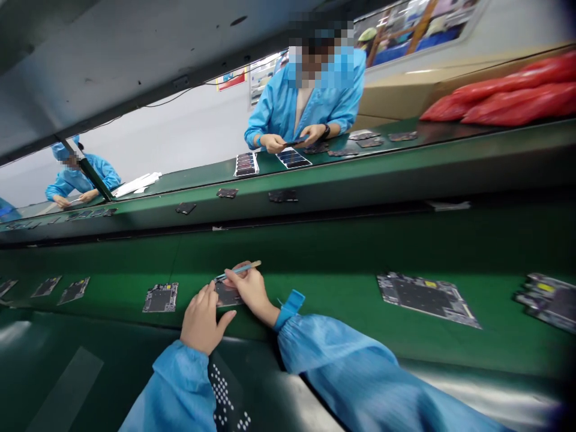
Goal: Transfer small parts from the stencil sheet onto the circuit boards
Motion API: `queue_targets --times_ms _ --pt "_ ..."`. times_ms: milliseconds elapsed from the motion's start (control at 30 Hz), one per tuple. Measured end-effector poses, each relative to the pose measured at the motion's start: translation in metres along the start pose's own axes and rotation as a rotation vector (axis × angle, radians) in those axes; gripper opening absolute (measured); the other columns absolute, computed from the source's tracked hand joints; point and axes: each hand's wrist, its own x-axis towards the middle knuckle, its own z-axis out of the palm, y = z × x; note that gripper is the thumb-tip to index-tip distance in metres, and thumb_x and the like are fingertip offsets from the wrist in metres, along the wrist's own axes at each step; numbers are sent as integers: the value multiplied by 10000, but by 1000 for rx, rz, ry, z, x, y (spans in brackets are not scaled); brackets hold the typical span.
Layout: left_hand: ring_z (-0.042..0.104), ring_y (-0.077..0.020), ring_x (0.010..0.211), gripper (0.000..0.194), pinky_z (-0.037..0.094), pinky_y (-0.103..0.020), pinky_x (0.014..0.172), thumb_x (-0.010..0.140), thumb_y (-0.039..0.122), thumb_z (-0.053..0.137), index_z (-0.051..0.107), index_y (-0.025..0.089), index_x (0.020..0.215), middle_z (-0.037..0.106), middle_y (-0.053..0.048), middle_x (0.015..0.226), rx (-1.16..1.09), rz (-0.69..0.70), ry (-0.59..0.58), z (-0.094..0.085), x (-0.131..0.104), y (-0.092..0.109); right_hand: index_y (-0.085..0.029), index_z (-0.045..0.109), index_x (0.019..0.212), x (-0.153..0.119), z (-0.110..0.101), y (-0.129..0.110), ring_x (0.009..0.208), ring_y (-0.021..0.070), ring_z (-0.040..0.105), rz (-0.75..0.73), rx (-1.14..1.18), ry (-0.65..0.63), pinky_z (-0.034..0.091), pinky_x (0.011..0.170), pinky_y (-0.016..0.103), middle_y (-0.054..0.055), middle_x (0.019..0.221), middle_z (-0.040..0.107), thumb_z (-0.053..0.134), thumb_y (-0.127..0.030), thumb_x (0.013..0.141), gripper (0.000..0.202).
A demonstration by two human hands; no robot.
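My right hand (249, 288) is closed round a thin light-blue tool (245, 268) with a pale end, its other tip over a dark circuit board (228, 295) on the green belt (333, 294). At the left edge of that board is my left hand (202, 318), fingertips against it and thumb spread out to the right; it holds nothing that I can see. Both hands partly cover the board. Just left of them lies another board (161, 297) with a yellow patch.
More boards lie along the belt, on the right (427, 295) and the left (74, 290). Across the line a person (310, 102) in blue handles a dark piece. Red bags (517, 93) rest at the upper right. A dotted dark sheet (229, 390) is near my left sleeve.
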Motion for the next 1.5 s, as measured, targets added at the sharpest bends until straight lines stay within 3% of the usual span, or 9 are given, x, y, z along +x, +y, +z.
queue_targets --times_ms 167,333,467,600,667,833,967,1167,1500 --pt "480 -223 1238 143 452 -412 969 923 316 417 483 231 1017 558 -96 1290 -59 -30 31 -15 2 2 -231 462 675 -21 -37 -41 608 199 698 49 177 -21 592 709 346 -24 535 632 674 -283 694 219" --pt "206 -231 1384 344 365 -468 1049 945 350 370 346 238 1269 231 -94 1515 -95 -110 218 -40 -46 27 -199 518 726 -87 -85 -69 555 146 660 254 297 -330 583 667 306 -15 594 657 768 -342 646 298" --pt "355 -247 1322 436 495 -410 940 926 294 400 309 236 1348 360 -94 1461 -20 39 132 -9 -114 44 -201 509 730 -130 -92 -43 589 141 638 296 225 -426 538 625 288 -15 662 643 790 -410 626 365" --pt "488 -319 1216 794 521 -426 888 845 512 500 167 122 1451 469 -168 1371 211 203 125 22 -150 32 -208 480 744 -146 -78 -4 601 137 581 169 185 -416 490 628 299 -21 709 585 764 -512 620 434" --pt "511 -335 1188 889 535 -428 855 814 543 530 110 107 1466 463 -173 1370 328 222 98 20 -151 20 -216 461 750 -149 -75 7 630 142 563 118 179 -427 478 650 306 -15 728 568 728 -527 664 418" --pt "435 -330 1250 756 506 -465 897 879 411 491 89 166 1471 396 -141 1422 326 60 168 0 -146 17 -224 476 796 -153 -79 9 721 168 547 7 63 -503 454 690 326 17 797 562 632 -475 790 295" --pt "441 -278 1253 609 455 -434 987 930 290 437 153 221 1464 484 -93 1372 159 35 253 6 -149 32 -220 520 827 -152 -76 5 770 184 537 -83 -60 -578 452 711 339 36 843 537 570 -433 847 219" --pt "628 -212 1051 562 574 -277 833 943 315 434 198 294 1452 630 -26 1213 73 41 232 20 -154 29 -221 504 848 -147 -62 8 778 189 530 -120 -90 -613 460 685 329 41 856 522 526 -429 874 211" --pt "696 -184 900 531 583 -249 801 903 216 534 350 287 1395 709 6 1055 -16 49 328 11 -152 41 -251 468 836 -153 -72 12 753 191 554 -154 -150 -708 477 678 336 47 851 560 464 -365 917 141"
